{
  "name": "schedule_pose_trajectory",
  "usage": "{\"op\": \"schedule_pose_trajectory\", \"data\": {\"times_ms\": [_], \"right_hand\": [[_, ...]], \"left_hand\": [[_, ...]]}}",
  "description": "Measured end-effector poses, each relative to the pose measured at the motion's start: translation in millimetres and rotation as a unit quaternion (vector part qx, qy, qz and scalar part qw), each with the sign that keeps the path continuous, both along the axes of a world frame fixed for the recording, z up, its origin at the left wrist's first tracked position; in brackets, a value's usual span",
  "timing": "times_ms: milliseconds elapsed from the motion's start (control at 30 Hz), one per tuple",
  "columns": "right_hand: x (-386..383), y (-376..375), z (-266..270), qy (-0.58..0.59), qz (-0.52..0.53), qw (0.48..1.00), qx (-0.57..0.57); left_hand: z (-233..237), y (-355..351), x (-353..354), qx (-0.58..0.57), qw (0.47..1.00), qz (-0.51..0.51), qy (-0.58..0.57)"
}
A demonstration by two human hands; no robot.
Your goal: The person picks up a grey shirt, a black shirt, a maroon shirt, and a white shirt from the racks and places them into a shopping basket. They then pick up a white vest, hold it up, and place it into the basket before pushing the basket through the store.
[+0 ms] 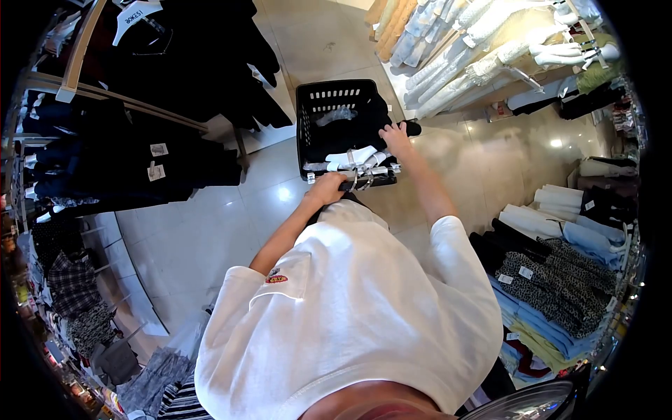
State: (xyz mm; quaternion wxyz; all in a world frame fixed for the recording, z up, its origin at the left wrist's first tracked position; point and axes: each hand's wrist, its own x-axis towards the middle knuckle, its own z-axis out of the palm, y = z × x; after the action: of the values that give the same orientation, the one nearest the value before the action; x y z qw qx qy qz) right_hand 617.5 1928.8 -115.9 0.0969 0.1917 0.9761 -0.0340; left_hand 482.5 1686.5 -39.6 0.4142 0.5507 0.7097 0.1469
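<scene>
A black plastic basket (302, 112) stands in front of me, filled with dark folded clothes (343, 129). White hangers (352, 157) with metal hooks lie along its near side, and a crumpled clear plastic piece (336, 116) rests on the clothes. My left hand (327, 189) is closed around the basket's near edge, close to the hanger hooks. At the right rim, my right hand (397, 138) has its fingers curled on a black garment (411, 128) that sticks out past the side. Its fingertips are partly lost against the dark cloth.
Racks of black clothes (133, 150) hang on the left, near the basket. Light-coloured garments (462, 56) hang at the upper right. More hanging clothes (560, 280) line the right side and lower left. Shiny floor tiles (266, 199) run between the racks.
</scene>
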Motion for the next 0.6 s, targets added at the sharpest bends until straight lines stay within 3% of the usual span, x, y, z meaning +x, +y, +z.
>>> {"op": "schedule_pose_trajectory", "data": {"times_ms": [133,267,333,400,467,533,600], "right_hand": [[14,-12,5,-0.046,-0.055,0.993,-0.096],[26,-34,36,0.078,-0.108,0.974,-0.184],[37,-36,30,0.098,-0.136,0.931,-0.324],[44,-41,45,0.036,-0.051,0.918,-0.391],[51,-54,40,-0.014,-0.055,0.846,-0.53],[46,-73,43,-0.036,-0.049,0.91,-0.411],[33,-91,47,-0.089,-0.109,0.937,-0.32]], "left_hand": [[2,5,11,-0.018,0.998,-0.013,0.052],[4,13,9,-0.074,0.996,-0.009,0.039],[-13,13,5,-0.097,0.995,-0.025,0.026],[-20,15,2,-0.123,0.991,-0.043,0.022],[-12,19,1,-0.136,0.989,-0.048,0.018],[-10,21,0,-0.147,0.987,-0.067,0.01],[-8,22,-1,-0.155,0.986,-0.063,0.001]]}}
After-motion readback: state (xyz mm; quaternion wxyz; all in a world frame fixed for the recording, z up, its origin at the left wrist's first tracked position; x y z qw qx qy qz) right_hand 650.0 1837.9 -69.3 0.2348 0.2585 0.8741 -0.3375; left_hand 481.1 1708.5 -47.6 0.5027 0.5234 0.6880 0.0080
